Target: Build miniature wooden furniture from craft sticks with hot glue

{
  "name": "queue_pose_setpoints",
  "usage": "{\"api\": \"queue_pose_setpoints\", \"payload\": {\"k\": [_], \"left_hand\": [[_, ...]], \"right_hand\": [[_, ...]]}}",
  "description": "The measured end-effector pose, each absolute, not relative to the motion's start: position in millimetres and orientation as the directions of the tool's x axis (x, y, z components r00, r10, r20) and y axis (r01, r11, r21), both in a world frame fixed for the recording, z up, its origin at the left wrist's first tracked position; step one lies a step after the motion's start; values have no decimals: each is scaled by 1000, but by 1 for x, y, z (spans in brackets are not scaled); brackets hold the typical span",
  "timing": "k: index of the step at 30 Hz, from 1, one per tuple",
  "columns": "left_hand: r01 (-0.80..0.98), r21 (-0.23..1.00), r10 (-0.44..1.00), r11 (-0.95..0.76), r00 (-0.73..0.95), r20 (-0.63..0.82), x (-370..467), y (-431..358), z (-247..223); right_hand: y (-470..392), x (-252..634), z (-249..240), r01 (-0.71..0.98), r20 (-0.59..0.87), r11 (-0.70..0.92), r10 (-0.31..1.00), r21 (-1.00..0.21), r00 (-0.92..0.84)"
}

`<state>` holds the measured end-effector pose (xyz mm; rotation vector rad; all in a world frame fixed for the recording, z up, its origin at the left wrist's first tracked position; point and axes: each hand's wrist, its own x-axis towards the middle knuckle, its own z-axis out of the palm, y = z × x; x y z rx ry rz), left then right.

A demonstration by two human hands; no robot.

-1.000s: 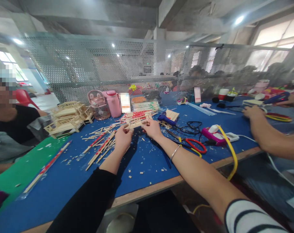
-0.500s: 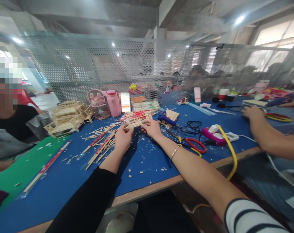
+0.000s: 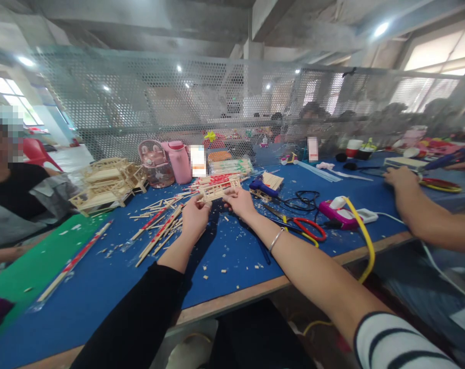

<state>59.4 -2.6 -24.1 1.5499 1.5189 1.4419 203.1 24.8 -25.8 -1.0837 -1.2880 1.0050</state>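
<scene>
Between my hands is a small frame of pale wooden sticks [image 3: 214, 192], lifted over the blue table. My left hand [image 3: 195, 218] pinches its left end, and my right hand [image 3: 239, 201] grips its right end with closed fingers. Loose sticks [image 3: 161, 236], some in red-marked wrapping, lie left of my left hand. Beyond the frame there are more red and white stick packs [image 3: 217, 179]. A blue glue gun [image 3: 263, 187] rests right of my right hand, beside a bundle of short sticks [image 3: 273, 180].
Red-handled scissors [image 3: 309, 229] and a magenta power strip [image 3: 343, 214] lie to the right. Wooden models [image 3: 109, 183], a clear jar [image 3: 157, 166] and a pink bottle [image 3: 179, 163] stand back left. People sit at both sides; one arm [image 3: 420, 205] reaches in from the right.
The person at the left has shifted a little further left and lower. My hands and the stick frame hold nearly the same place.
</scene>
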Motion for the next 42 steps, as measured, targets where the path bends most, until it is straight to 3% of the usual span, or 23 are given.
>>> {"api": "queue_pose_setpoints", "payload": {"k": [11,21,28,42], "left_hand": [[414,883,914,-223,-225,337,57,2,-28],[344,910,914,-230,-244,323,56,1,-26],[399,883,920,-248,-189,343,55,2,-28],[401,882,913,-248,-209,351,55,2,-27]], "right_hand": [[22,203,-23,21,210,210,977,-978,37],[18,204,-26,22,218,218,975,-976,29],[14,205,-32,65,310,307,950,-950,39],[21,204,-38,41,252,250,965,-967,70]]}}
